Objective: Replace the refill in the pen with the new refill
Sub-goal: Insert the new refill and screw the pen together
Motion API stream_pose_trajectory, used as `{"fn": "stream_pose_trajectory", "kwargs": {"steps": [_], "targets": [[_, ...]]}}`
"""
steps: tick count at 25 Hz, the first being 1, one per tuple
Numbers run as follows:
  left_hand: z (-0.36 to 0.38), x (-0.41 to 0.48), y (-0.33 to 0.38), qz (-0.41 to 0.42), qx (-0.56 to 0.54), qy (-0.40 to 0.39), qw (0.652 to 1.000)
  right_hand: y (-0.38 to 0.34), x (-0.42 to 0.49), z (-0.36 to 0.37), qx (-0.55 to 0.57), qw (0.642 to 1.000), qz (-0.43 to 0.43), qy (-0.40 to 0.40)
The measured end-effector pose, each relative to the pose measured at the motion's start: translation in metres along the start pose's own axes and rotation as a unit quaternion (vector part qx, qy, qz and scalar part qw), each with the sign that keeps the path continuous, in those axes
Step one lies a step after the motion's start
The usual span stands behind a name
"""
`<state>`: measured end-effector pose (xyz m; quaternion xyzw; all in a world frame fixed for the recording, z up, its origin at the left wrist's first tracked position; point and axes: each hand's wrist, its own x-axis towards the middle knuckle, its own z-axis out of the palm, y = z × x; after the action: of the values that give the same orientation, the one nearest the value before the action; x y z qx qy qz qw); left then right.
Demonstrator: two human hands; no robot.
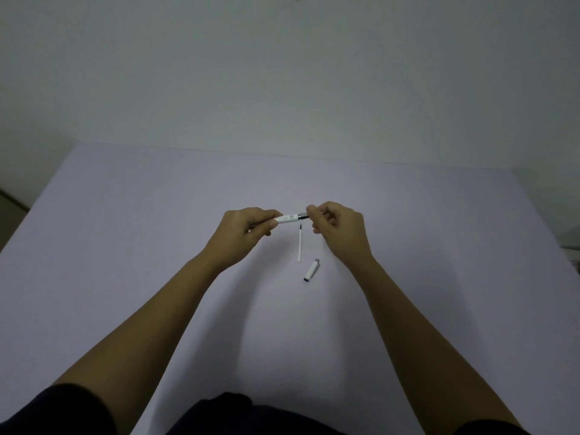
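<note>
Above the middle of the pale lilac tabletop (125, 246), seen from the head camera, two bare hands hold a white pen (290, 218) level, lengthwise from left to right. The left hand (248, 232) is closed around the pen's left end, with thumb and fingers wrapped over the barrel so that this end is hidden. The right hand (340, 229) pinches the pen's dark, metallic right end between thumb and forefinger, with the other fingers curled loosely into the palm. The white barrel shows faint printed marks between the two hands; what they say is too small to tell.

Just below the pen, a thin white refill (300, 244) with a dark tip lies on the tabletop, running nearly straight toward the near edge, its dark tip pointing away toward the hands. It lies between the two wrists, touching neither. Near it, to the right and a little closer to the near edge, a short white cap (312, 270) with a grey end and a dark opening lies tilted, apart from the refill and from the right forearm.

Both forearms reach in from the near edge, with dark sleeves (62, 409) at the bottom corners. A plain pale wall (282, 73) rises beyond the far edge.
</note>
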<state>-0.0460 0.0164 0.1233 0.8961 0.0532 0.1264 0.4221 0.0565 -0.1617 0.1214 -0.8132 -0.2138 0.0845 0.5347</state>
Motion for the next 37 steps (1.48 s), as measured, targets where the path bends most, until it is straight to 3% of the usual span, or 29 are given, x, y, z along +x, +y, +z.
{"fn": "stream_pose_trajectory", "kwargs": {"steps": [10,15,19,23,28,32,37], "targets": [[-0.003,-0.006,0.002,-0.051,-0.043,0.008,0.998,-0.009,0.001,-0.002,0.040,0.999,-0.030,-0.020],[-0.004,-0.005,0.004,-0.016,-0.032,0.017,0.999,-0.004,0.001,-0.007,-0.021,0.994,-0.094,-0.059],[-0.005,-0.002,0.003,0.027,0.006,0.028,0.999,-0.006,0.003,-0.004,-0.043,0.996,-0.058,-0.053],[-0.004,-0.001,0.006,0.025,0.018,0.054,0.998,-0.010,0.002,-0.004,0.035,0.994,-0.077,-0.068],[-0.004,-0.004,0.006,0.046,0.019,0.047,0.998,-0.011,0.007,-0.010,-0.015,0.996,-0.058,-0.070],[-0.004,-0.003,0.008,0.052,0.023,0.053,0.997,-0.013,0.001,-0.009,0.037,0.992,-0.088,-0.081],[-0.005,-0.003,0.010,0.066,0.032,0.052,0.996,-0.012,0.006,-0.011,0.009,0.995,-0.064,-0.077]]}}
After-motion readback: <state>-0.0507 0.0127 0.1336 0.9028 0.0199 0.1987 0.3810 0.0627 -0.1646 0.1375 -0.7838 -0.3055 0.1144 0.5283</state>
